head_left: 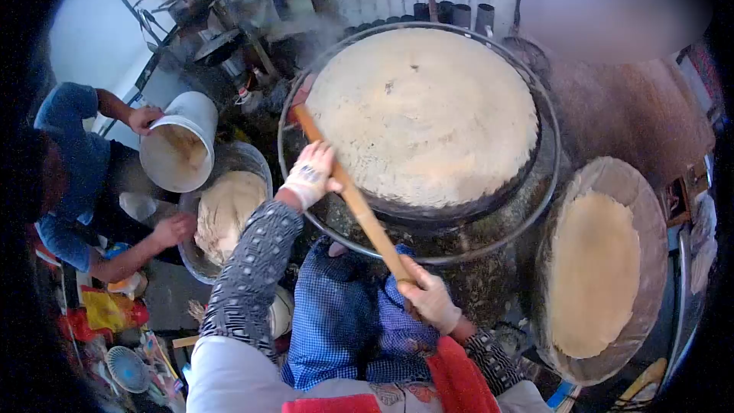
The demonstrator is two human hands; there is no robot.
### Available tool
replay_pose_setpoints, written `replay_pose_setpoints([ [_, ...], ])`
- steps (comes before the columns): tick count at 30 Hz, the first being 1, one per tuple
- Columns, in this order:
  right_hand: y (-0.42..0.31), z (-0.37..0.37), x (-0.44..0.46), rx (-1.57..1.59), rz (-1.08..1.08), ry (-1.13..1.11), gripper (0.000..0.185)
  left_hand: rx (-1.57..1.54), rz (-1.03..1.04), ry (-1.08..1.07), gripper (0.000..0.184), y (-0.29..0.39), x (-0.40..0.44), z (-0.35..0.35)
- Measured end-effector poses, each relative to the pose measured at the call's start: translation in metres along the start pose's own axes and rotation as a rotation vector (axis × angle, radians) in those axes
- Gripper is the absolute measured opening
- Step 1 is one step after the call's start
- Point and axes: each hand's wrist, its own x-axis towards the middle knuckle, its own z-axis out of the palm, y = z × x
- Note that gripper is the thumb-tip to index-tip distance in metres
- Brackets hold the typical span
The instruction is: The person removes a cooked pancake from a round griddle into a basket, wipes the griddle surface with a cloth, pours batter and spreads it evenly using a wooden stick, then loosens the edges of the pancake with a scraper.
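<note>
A long flat wooden stick (359,206) slants across the near left rim of a large round griddle. My left hand (310,176), in a pale glove, is closed around its upper part. Its lower end is in the grip of my right hand (430,298), also gloved, close to my lap. A broad, thin, pale sheet of batter or flatbread (428,122) covers the griddle's top, with a few dark specks on it. Around the griddle runs a metal ring (559,145). The stick's far end lies at the ring's left side.
At left, a co-worker tilts a white bucket (200,118) beside a metal basin (264,164) of pale dough (229,210). An oval lined tub (650,260) holding a beige mass (595,275) stands at right. Dark cylinders (485,17) line the back wall.
</note>
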Motion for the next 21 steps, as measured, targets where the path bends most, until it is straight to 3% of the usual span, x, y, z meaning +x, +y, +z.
replay_pose_setpoints([
  [3,0.011,0.008,-0.025,-0.153,0.033,0.017,0.059,0.098,0.003,0.172,0.095,-0.003,-0.060,0.013],
  [5,0.033,0.000,-0.065,-0.331,-0.044,0.140,0.058,0.014,-0.036,0.140,0.100,0.053,-0.053,-0.007],
  [6,0.087,-0.011,-0.096,-0.306,-0.012,0.279,0.057,0.003,0.024,0.096,0.102,0.093,-0.034,-0.026],
  [8,0.109,-0.037,-0.129,0.127,0.187,0.561,0.056,-0.221,0.370,0.257,0.104,0.157,0.022,-0.018],
  [9,0.068,-0.046,-0.147,0.554,0.348,0.697,0.057,-0.314,0.489,0.268,0.104,0.199,0.054,-0.019],
  [11,0.075,-0.058,-0.159,0.755,0.274,0.849,0.059,-0.311,0.661,0.228,0.104,0.273,0.110,0.006],
  [12,0.129,-0.060,-0.158,0.511,0.063,0.864,0.059,-0.207,0.669,0.125,0.105,0.294,0.127,0.025],
  [14,0.142,-0.085,-0.156,0.657,0.008,0.700,0.060,-0.153,0.608,-0.142,0.105,0.310,0.151,0.012],
  [15,0.146,-0.097,-0.155,0.727,-0.009,0.617,0.060,-0.165,0.587,-0.171,0.103,0.302,0.157,0.010],
  [21,0.041,-0.074,-0.130,1.010,0.148,0.301,0.063,-0.069,0.460,-0.037,0.101,0.220,0.134,0.016],
])
